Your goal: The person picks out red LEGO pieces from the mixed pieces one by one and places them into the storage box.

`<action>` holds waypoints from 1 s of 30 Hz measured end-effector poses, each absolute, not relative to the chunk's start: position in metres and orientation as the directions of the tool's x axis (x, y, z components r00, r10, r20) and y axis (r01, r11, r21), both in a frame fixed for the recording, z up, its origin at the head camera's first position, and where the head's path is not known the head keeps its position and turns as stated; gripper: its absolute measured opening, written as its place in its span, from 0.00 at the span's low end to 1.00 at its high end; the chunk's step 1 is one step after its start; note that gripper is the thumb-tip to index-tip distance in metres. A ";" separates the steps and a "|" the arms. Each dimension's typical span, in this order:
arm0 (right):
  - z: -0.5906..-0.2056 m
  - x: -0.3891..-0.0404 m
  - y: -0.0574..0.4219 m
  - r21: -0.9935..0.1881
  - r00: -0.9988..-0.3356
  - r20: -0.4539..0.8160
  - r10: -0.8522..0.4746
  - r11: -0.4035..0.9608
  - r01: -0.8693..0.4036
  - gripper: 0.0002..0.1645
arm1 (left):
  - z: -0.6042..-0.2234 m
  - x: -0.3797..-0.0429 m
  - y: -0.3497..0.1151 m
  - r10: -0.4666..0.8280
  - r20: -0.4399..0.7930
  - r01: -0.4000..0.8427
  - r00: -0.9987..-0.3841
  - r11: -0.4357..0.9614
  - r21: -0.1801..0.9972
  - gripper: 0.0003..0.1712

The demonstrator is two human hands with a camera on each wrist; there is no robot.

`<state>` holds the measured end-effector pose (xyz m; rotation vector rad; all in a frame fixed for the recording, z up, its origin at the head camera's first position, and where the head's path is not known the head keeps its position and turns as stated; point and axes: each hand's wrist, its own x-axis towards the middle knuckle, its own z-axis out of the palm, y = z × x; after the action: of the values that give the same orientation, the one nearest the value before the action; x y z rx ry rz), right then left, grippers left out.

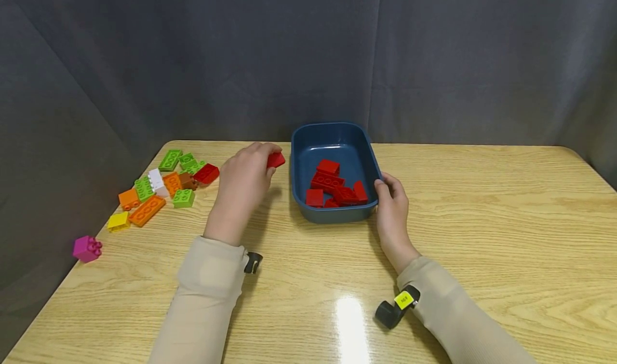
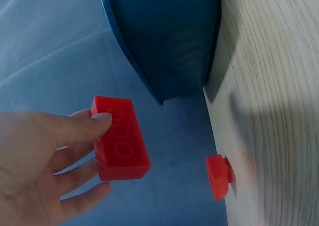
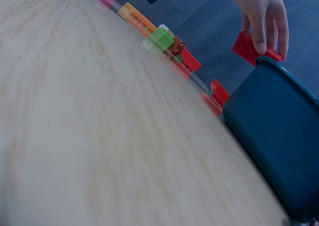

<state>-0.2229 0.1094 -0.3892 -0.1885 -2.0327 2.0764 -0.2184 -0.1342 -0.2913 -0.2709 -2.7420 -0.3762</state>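
Observation:
My left hand point(image 1: 246, 174) pinches a red toy brick point(image 2: 119, 136) between thumb and fingers, raised above the table just left of the blue bin point(image 1: 295, 166). The brick's hollow underside with its round tubes shows in the left wrist view. My right hand point(image 1: 392, 209) grips the bin's near right corner, thumb over the rim. Several red bricks point(image 1: 328, 181) lie in the near half of the bin. Another red brick point(image 2: 218, 177) rests on the table near the bin; in the head view the left hand hides it.
At the table's left side lies a loose group of bricks: green point(image 1: 183, 198), orange point(image 1: 147, 210), white point(image 1: 157, 182), brown point(image 1: 187, 181), yellow point(image 1: 118, 221) and one red brick point(image 1: 206, 174). A magenta brick point(image 1: 87, 249) sits at the left edge. Dark curtain point(image 1: 434, 59) hangs behind the table.

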 end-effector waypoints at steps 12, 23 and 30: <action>-0.389 -0.223 0.109 -0.997 -0.967 0.066 0.248 -0.010 -0.070 0.24 | -0.292 -0.217 -0.121 0.234 0.444 0.337 -0.865 0.927 0.166 0.20; -0.387 -0.221 0.109 -0.997 -0.968 0.069 0.243 -0.022 -0.077 0.25 | -0.298 -0.213 -0.101 0.358 0.446 0.431 -0.820 0.899 0.071 0.22; -0.387 -0.221 0.109 -0.997 -0.968 0.067 0.241 -0.019 -0.073 0.24 | -0.304 -0.214 -0.094 0.408 0.426 0.462 -0.807 0.887 0.024 0.20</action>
<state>-0.2211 0.1086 -0.3867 -0.1781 -2.0324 2.0893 -0.2137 -0.0940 -0.3038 -0.6378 -2.6383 -0.1764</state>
